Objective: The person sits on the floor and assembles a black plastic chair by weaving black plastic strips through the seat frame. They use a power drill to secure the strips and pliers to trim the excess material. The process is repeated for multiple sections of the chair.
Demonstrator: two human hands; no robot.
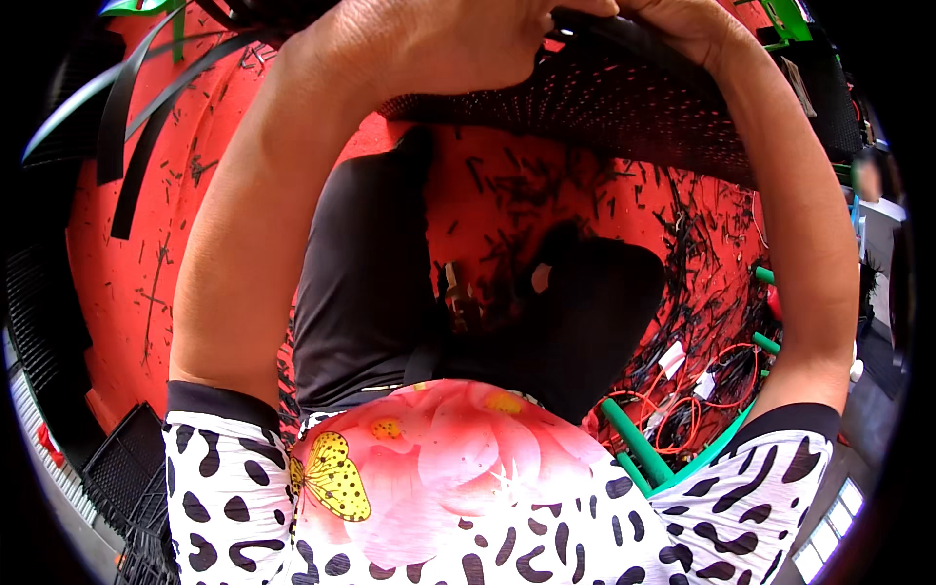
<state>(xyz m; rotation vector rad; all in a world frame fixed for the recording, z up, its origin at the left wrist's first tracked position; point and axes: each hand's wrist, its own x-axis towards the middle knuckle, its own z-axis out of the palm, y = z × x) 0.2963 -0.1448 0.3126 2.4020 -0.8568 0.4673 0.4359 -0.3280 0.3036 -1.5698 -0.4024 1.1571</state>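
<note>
A dark, finely holed woven basket stands on the far side of my lap, its wall tilted toward me. Both arms reach up around it to its upper rim. My left hand is closed at that rim, its fingers pointing right and partly cut off by the picture's upper edge. Close by on the right, my right hand curls over the same rim, its fingertips also partly out of the picture. Long flat black strips fan out and hang at the upper left, beyond my left forearm. Where they join the basket is hidden.
Black strip scraps litter the red floor covering. By my right side are green tubes, thin red cord and white tags. Dark mesh crates stand at the lower left. Something green is at the upper right.
</note>
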